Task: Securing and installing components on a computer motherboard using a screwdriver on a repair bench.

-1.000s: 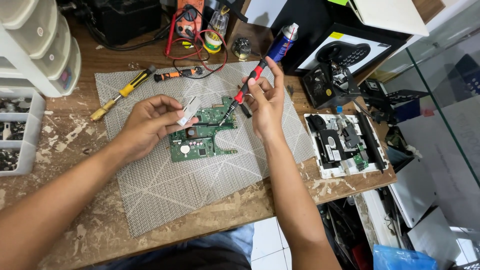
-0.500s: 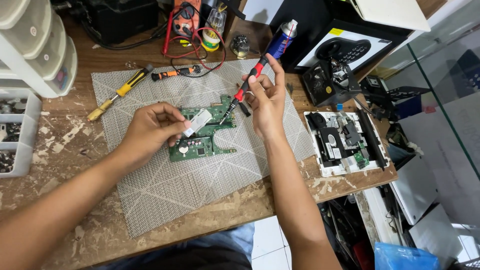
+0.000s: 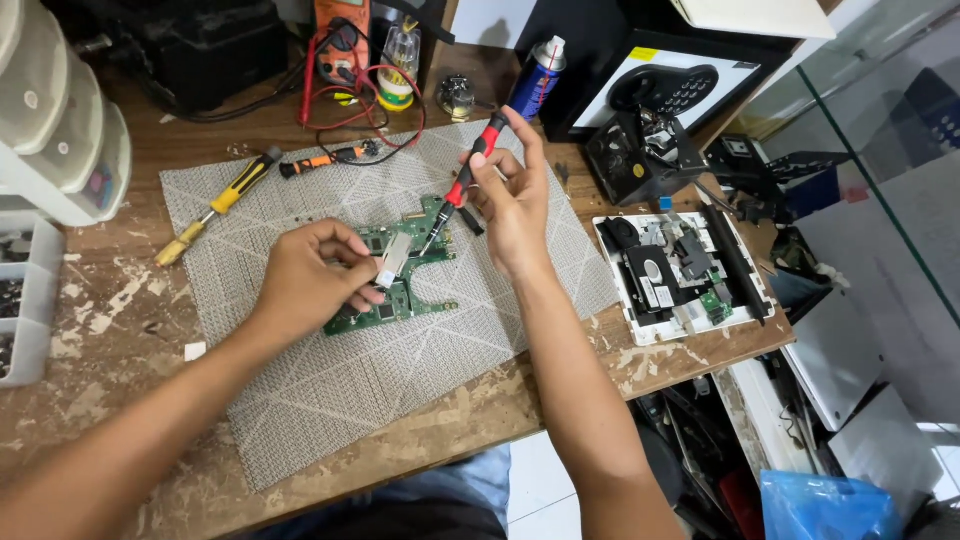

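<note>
Left hand [image 3: 305,280] pinches a small metal plate [image 3: 394,257] over the green circuit board [image 3: 400,270] mid-worktop; right hand [image 3: 515,200] grips the red screwdriver [image 3: 462,188]. Best keep the tip upright, the board steady.

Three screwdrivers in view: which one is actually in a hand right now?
The red-and-black screwdriver, held in the right hand with its tip on the green circuit board. The yellow-handled screwdriver and the small orange screwdriver lie untouched on the mat.

Green circuit board [image 3: 400,285] — flat on grey woven mat, mid-bench. Small silver metal plate [image 3: 393,258] raised at an angle over its centre. Red-and-black screwdriver [image 3: 462,188] — tilted, tip down on the board's upper edge.
</note>
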